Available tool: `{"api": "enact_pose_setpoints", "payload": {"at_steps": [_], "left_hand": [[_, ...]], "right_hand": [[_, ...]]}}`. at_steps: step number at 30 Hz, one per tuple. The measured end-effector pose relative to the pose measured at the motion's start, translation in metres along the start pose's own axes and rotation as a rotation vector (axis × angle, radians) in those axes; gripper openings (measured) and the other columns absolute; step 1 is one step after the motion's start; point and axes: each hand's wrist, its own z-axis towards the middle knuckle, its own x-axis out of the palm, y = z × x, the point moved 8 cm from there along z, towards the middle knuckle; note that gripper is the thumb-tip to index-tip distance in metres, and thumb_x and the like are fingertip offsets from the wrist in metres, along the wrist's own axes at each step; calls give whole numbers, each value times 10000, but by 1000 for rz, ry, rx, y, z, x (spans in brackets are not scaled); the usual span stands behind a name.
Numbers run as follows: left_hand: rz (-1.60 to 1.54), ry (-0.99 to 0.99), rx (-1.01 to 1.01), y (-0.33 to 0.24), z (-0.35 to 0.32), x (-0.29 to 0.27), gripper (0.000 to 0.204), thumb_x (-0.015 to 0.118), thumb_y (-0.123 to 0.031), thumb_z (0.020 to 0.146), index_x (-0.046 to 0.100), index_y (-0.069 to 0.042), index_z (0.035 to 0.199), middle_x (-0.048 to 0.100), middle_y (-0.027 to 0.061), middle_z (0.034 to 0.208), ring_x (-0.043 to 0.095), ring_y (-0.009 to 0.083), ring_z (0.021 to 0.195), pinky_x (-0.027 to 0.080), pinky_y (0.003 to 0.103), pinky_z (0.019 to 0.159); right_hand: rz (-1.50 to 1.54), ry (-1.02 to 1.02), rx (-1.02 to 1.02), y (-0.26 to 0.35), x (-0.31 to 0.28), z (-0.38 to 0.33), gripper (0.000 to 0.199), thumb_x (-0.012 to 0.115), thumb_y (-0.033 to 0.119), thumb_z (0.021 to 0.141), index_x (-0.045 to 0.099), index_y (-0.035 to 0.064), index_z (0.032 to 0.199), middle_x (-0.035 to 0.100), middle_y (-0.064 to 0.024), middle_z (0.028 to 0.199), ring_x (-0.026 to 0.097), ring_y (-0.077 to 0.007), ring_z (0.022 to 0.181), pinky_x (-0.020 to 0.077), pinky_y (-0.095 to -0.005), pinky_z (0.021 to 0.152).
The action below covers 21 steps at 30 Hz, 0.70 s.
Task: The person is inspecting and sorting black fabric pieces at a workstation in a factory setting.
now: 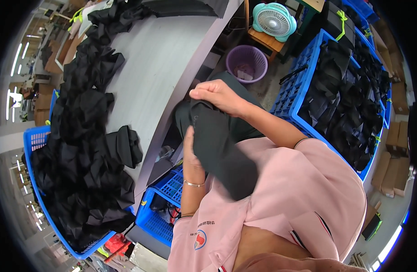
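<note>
A piece of black fabric (pixel 217 145), long and folded or tube-like, hangs in front of my chest; its lower end is blurred by motion. My right hand (pixel 219 96) is closed around its upper end, with the fingers curled and the thumb pressed on the edge. Along the left side of the cloth, my left hand (pixel 190 147) grips it with the thumb showing, while the other fingers are hidden behind the fabric. A thin bracelet (pixel 193 184) circles my left wrist.
At left, black fabric pieces (pixel 88 113) heap along a pale table (pixel 149 54) and into a blue crate (pixel 34 140). Another blue crate (pixel 172 186) sits under the table. A purple basket (pixel 247 63), a turquoise fan (pixel 274 21) on a wooden stool (pixel 265 41) and filled blue crates (pixel 303 86) stand ahead and right.
</note>
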Motion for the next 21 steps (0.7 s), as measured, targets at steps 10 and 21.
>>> {"api": "enact_pose_setpoints", "payload": {"at_steps": [10,21], "left_hand": [[-53,643,148,-1,-43,52,159,412,-228,1024,488,-125,1117,495,51,1188,487,152,1076,399,305,938],[51,42,703,-113,-6,67,607,309,-376,1085,125,-92,1589,151,136,1644,180,242,1515,146,390,1224]], "right_hand": [[-352,27,60,-100,11,0,193,637,194,957,645,34,852,582,35,728,544,-52,675,454,-243,582],[-259,-337,80,-66,-19,-25,122,593,122,968,644,14,943,631,-23,829,578,-72,700,479,-236,614]]}}
